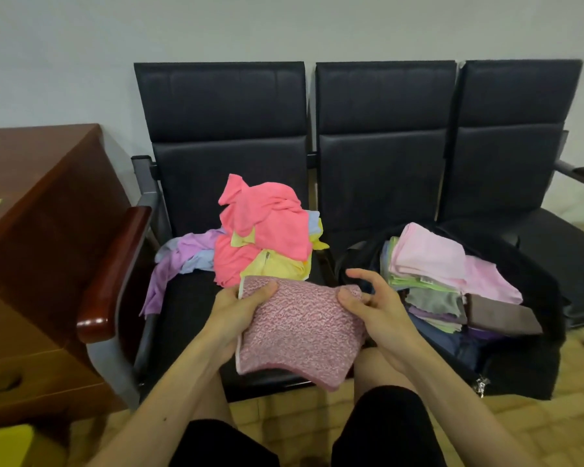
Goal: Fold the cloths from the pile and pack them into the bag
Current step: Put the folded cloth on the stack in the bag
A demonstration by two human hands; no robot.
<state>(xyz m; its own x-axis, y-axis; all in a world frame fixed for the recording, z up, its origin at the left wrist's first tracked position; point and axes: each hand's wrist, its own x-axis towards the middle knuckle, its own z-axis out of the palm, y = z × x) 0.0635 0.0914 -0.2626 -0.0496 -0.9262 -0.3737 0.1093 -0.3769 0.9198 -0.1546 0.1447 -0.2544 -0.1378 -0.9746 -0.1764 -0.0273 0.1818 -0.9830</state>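
The black bag [533, 362] sits open on the middle seat, already stacked with folded cloths [429, 261]. To its left, the pile [267, 237] of pink, yellow and purple cloths waits unfolded. Between pile and bag, 1 speckled pink cloth [300, 335] looks folded, so I'd say packing comes next: carry it right, into the bag. The left hand [236, 315] grips its left edge, thumb on top. The right hand [375, 305] pinches its right corner, other fingers loosely spread.
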